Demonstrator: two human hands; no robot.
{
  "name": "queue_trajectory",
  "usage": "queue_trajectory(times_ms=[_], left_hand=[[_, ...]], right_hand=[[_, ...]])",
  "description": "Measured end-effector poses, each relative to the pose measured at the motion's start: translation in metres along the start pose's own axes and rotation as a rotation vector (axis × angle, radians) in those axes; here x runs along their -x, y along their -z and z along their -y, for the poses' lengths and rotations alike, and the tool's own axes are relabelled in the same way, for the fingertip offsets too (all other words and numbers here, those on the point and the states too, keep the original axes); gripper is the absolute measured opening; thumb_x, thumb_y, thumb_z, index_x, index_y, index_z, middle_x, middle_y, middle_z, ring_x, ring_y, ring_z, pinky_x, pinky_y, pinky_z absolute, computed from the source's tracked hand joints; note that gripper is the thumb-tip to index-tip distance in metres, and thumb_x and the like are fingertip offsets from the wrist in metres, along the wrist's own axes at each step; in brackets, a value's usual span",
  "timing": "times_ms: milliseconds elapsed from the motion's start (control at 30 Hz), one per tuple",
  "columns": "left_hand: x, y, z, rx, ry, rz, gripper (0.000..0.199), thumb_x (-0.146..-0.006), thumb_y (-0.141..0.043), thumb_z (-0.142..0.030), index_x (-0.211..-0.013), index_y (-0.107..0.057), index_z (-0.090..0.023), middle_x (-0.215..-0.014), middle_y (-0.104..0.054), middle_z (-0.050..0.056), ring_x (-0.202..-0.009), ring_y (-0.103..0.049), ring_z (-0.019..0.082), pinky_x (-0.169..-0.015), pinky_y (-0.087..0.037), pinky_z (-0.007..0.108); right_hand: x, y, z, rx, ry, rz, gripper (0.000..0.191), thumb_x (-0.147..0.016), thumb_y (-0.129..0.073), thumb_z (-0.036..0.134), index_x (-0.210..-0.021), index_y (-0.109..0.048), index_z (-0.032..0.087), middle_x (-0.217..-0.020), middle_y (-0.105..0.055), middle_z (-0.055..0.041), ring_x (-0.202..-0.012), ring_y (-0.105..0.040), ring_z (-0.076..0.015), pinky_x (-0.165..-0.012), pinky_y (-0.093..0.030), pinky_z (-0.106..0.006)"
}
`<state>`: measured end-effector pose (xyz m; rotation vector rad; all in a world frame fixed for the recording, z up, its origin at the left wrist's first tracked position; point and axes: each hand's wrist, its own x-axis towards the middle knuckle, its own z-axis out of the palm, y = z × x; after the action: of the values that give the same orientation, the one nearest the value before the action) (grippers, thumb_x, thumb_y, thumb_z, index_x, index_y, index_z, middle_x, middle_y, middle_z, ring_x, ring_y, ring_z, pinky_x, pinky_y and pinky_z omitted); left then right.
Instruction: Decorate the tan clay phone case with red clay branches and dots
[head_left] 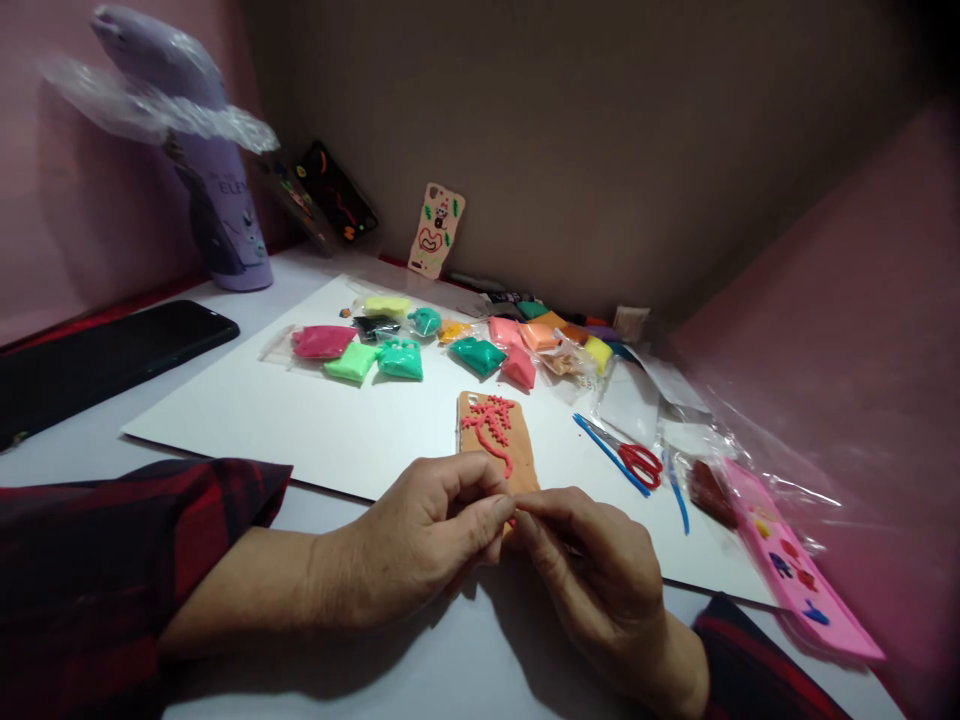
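Note:
A phone case (526,455) coated in tan clay lies at the near edge of the white board, with a branching pattern of red clay (495,428) on its upper part. Over its lower end, my left hand (420,535) is closed, thumb and forefinger pinched together. My right hand (600,570) meets it from the right, also in a pinch, the fingertips of both hands almost touching. A speck of red shows between them, but what the fingers hold is too small and hidden to make out. The hands cover the case's lower part.
Several packets of coloured clay (476,355) lie across the white board (247,400). Red-handled scissors (641,463) and blue sticks (611,455) are at right, beside a pink case (810,580) and clear plastic. A black phone (112,355) and purple bottle (225,210) stand left; a decorated case (437,230) leans behind.

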<state>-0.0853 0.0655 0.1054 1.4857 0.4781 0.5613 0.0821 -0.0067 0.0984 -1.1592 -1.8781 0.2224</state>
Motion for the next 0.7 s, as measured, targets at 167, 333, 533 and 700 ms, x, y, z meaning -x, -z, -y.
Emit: queue_trajectory(times_ms=[167, 333, 533, 700], left_hand=[[-0.0006, -0.0002, -0.0003, -0.003, 0.006, 0.003, 0.025, -0.093, -0.047, -0.028, -0.072, -0.05, -0.015, -0.053, -0.048, -0.005, -0.042, -0.042, 0.004, -0.039, -0.033, 0.016], [-0.0006, 0.0003, -0.0009, 0.0, 0.0, 0.001, 0.025, -0.092, -0.048, -0.028, -0.072, -0.05, -0.015, -0.054, -0.049, -0.004, -0.041, -0.041, 0.004, -0.038, -0.032, 0.016], [0.0003, -0.0017, -0.0007, 0.012, 0.008, -0.008, 0.025, -0.092, -0.048, -0.029, -0.071, -0.049, -0.015, -0.052, -0.047, -0.006, -0.039, -0.041, 0.004, -0.037, -0.032, 0.016], [0.0007, -0.002, -0.0007, 0.033, 0.012, -0.014, 0.024, -0.092, -0.049, -0.029, -0.072, -0.05, -0.014, -0.053, -0.048, -0.006, -0.038, -0.041, 0.003, -0.038, -0.032, 0.016]], right_hand=[[-0.0007, 0.0009, 0.0005, 0.004, -0.006, 0.0, 0.017, -0.086, -0.055, 0.01, -0.098, -0.062, 0.019, -0.072, -0.07, -0.0013, -0.056, -0.062, -0.0102, -0.051, -0.049, -0.021], [-0.0011, 0.0009, 0.0004, -0.009, 0.006, 0.008, 0.017, -0.086, -0.054, 0.01, -0.099, -0.061, 0.019, -0.072, -0.07, -0.001, -0.055, -0.062, -0.0101, -0.05, -0.048, -0.021], [-0.0004, 0.0007, -0.0019, -0.003, -0.002, 0.016, 0.017, -0.086, -0.054, 0.009, -0.099, -0.061, 0.018, -0.073, -0.069, -0.0012, -0.057, -0.062, -0.0096, -0.051, -0.048, -0.021], [0.002, 0.0001, -0.004, -0.004, -0.007, 0.03, 0.018, -0.086, -0.054, 0.009, -0.1, -0.06, 0.019, -0.074, -0.069, -0.0004, -0.058, -0.061, -0.0085, -0.052, -0.047, -0.019]])
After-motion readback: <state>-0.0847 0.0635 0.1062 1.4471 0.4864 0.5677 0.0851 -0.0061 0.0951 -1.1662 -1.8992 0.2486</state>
